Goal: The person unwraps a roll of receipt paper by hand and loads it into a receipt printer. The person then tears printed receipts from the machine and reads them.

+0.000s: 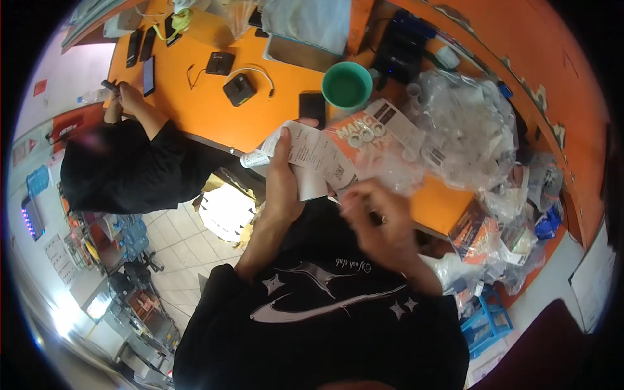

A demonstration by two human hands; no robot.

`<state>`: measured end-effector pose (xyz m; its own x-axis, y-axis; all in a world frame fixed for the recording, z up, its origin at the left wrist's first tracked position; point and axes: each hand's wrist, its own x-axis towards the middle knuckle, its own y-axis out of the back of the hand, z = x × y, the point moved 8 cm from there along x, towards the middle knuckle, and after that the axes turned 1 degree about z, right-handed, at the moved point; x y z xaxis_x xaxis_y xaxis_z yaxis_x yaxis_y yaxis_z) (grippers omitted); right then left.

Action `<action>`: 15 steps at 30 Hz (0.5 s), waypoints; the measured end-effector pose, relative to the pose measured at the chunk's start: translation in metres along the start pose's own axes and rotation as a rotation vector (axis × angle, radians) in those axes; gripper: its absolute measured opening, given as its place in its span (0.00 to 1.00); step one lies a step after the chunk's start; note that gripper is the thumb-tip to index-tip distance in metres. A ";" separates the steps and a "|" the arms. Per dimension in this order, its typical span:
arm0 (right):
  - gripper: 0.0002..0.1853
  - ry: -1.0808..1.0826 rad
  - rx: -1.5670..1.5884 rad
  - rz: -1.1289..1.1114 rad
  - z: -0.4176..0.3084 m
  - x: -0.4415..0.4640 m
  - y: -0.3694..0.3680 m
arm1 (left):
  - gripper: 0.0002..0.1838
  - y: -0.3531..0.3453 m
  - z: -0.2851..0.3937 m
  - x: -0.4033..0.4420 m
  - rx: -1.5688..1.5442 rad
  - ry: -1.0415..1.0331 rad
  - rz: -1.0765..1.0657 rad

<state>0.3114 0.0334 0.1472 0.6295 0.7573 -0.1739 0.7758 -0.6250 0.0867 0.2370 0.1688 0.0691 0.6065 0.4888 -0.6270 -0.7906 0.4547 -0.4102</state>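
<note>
Printed paper slips [317, 155], like receipts, are held in front of my chest. My left hand [281, 179] grips them from the left, its thumb lying over the top slip and the fingers behind. A rolled end of paper juts out left of that hand. My right hand [376, 218] is at the lower right corner of the slips, its fingers curled together and blurred; whether it pinches the paper edge cannot be made out. Just beyond the slips lie a dark phone [312, 107] and an orange printed packet [364, 136].
On the orange table [201, 110] are a green cup [347, 86], a black box [240, 90] with a white cable, and a large clear bag of plastic cups [465, 130]. Another person in black [130, 166] sits at the left. A blue stool [486, 325] stands lower right.
</note>
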 end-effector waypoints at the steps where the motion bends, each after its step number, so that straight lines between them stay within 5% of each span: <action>1: 0.14 -0.129 0.075 -0.058 0.016 -0.014 -0.019 | 0.24 -0.005 0.000 -0.003 -0.009 -0.008 0.003; 4: 0.19 0.039 -0.013 0.142 0.011 -0.027 -0.026 | 0.23 -0.018 -0.003 -0.009 -0.136 0.008 -0.068; 11: 0.30 0.197 -0.282 0.236 -0.004 -0.037 -0.009 | 0.20 -0.042 -0.047 -0.050 -0.560 0.822 -0.481; 13: 0.30 0.295 -0.345 0.198 -0.012 -0.039 -0.007 | 0.20 -0.038 -0.049 -0.053 -0.471 0.755 -0.359; 15: 0.29 0.372 -0.427 0.157 -0.020 -0.040 -0.009 | 0.21 -0.039 -0.029 -0.057 -0.019 0.370 -0.425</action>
<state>0.2801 0.0124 0.1735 0.6511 0.7256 0.2226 0.5718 -0.6618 0.4849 0.2305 0.1016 0.1014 0.8046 -0.0295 -0.5930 -0.4866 0.5396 -0.6871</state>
